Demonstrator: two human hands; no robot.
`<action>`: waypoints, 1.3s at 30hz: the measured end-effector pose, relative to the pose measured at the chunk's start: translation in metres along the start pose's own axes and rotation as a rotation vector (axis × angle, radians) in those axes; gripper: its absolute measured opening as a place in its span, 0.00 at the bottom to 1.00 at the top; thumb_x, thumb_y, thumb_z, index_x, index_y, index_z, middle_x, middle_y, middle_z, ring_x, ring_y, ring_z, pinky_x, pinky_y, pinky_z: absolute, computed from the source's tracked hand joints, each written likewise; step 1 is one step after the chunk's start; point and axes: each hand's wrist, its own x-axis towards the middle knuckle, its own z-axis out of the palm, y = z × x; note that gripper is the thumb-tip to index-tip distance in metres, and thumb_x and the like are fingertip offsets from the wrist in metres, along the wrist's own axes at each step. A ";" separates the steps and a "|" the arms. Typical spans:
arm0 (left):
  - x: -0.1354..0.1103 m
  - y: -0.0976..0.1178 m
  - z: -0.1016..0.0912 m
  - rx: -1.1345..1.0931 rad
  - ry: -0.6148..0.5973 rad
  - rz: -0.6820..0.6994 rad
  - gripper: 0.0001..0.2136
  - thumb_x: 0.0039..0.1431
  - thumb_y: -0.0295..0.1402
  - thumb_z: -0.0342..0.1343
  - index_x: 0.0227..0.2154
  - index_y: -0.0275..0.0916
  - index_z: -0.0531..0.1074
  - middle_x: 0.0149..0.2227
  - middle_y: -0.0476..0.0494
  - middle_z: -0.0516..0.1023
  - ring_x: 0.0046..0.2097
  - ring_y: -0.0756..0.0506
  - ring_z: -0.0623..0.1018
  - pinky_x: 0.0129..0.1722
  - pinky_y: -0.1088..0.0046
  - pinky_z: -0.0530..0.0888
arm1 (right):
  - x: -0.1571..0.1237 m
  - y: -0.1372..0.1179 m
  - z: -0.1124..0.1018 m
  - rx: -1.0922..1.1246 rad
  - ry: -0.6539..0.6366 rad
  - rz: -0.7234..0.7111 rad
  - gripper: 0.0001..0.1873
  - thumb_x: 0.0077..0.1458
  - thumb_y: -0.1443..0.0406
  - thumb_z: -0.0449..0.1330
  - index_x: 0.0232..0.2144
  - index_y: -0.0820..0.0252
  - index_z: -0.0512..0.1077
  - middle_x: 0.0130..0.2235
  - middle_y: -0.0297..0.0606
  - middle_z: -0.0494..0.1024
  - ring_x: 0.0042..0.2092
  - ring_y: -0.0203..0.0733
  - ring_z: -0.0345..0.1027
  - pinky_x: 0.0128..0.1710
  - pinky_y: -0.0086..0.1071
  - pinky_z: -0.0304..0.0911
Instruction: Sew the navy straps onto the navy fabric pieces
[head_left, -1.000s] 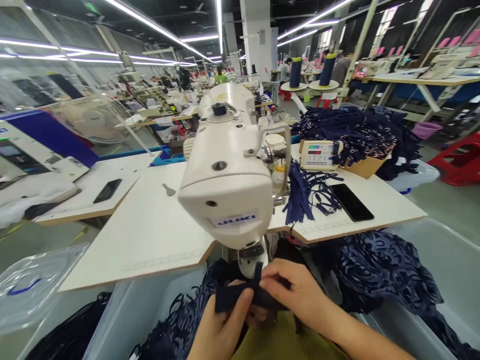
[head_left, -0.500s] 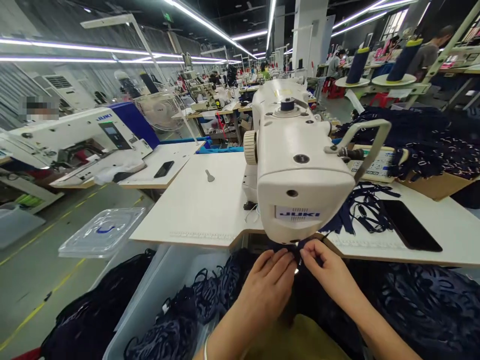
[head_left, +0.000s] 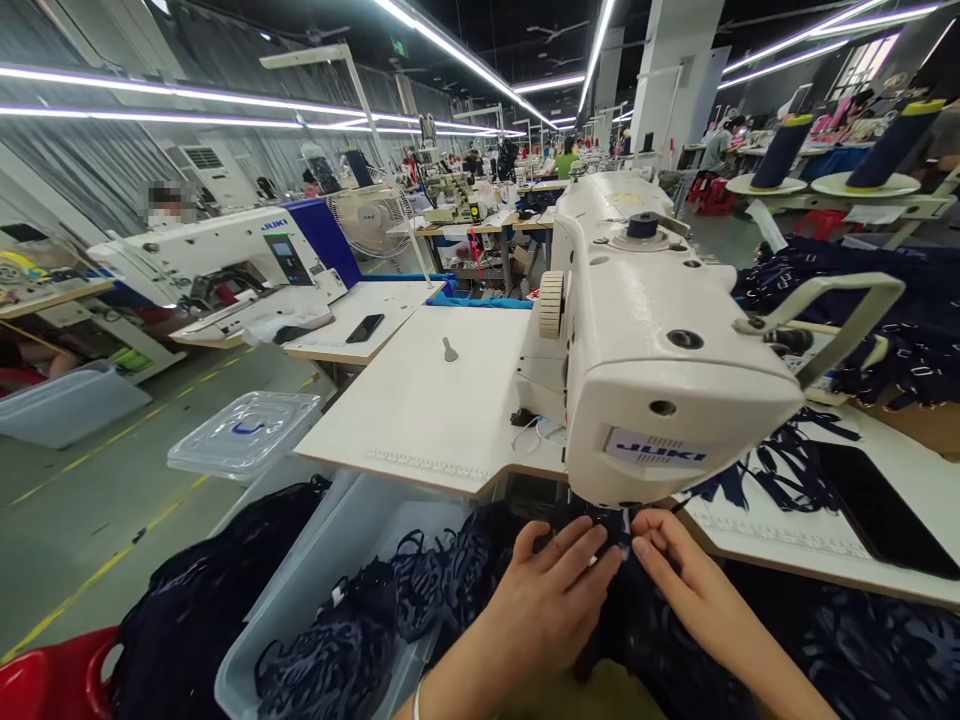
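A white JUKI sewing machine (head_left: 660, 360) stands on a white table (head_left: 435, 410). Under its head lies a dark navy fabric piece (head_left: 619, 525). My left hand (head_left: 551, 600) rests on the fabric, its fingers extended and pressed flat toward the needle area. My right hand (head_left: 675, 570) pinches the fabric's edge right below the machine head. The needle and presser foot are hidden by the machine head.
A clear bin (head_left: 315, 590) of navy lace pieces sits at my lower left, with a bin lid (head_left: 244, 435) beyond it. Navy straps (head_left: 780, 470) and a black phone (head_left: 877, 510) lie on the table's right. A second machine (head_left: 225, 260) stands at the left. Other workers sit far back.
My view has turned left and moved closer. Both hands brought the navy piece up from my lap to under the machine head and now hold it there.
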 end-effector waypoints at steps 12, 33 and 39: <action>-0.009 0.002 0.014 0.157 0.009 -0.069 0.18 0.67 0.34 0.51 0.59 0.45 0.66 0.64 0.48 0.63 0.66 0.45 0.59 0.62 0.65 0.48 | 0.023 -0.030 -0.013 -0.216 0.005 -0.209 0.18 0.64 0.54 0.49 0.30 0.55 0.71 0.33 0.38 0.76 0.38 0.45 0.71 0.38 0.34 0.68; -0.007 0.006 0.016 0.195 0.015 -0.119 0.18 0.67 0.35 0.51 0.58 0.42 0.66 0.64 0.44 0.63 0.67 0.43 0.56 0.63 0.64 0.46 | 0.032 -0.011 -0.014 -0.344 0.067 -0.227 0.19 0.63 0.53 0.51 0.33 0.54 0.78 0.34 0.41 0.81 0.39 0.51 0.74 0.43 0.42 0.68; -0.009 0.005 0.020 0.167 0.017 -0.126 0.18 0.68 0.34 0.50 0.59 0.42 0.66 0.65 0.44 0.61 0.68 0.43 0.55 0.64 0.64 0.44 | 0.033 -0.006 -0.015 -0.372 0.046 -0.197 0.20 0.64 0.53 0.50 0.34 0.53 0.79 0.40 0.41 0.81 0.43 0.52 0.73 0.46 0.44 0.66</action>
